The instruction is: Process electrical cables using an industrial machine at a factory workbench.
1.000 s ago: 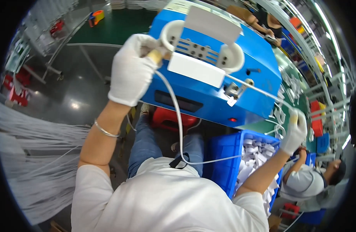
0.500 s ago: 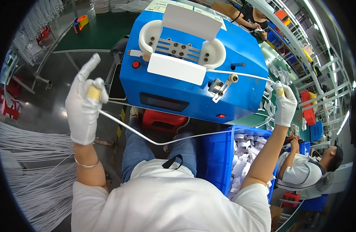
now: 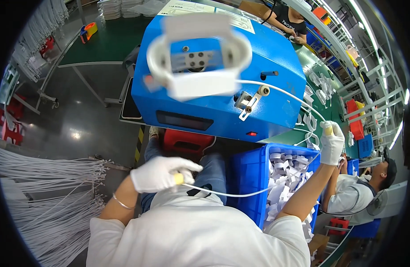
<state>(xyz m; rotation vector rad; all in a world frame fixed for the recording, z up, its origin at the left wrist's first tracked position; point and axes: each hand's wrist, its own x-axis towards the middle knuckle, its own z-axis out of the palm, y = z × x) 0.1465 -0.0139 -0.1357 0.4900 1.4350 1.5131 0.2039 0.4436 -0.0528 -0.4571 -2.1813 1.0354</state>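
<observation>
Down at the far left, bundles of loose white cables (image 3: pixel 44 196) hang within easy reach, and the white-gloved left hand (image 3: pixel 162 173) pinches one thin white cable (image 3: pixel 240 194) low over the lap, keeping it taut. Across the big blue box-shaped machine (image 3: pixel 223 80) with its white oval winding frame (image 3: pixel 198 58), the gloved right hand (image 3: pixel 332 142) grips the cable's other stretch above the blue plastic crate of coiled white cables (image 3: pixel 280 178), fingers closed around it.
</observation>
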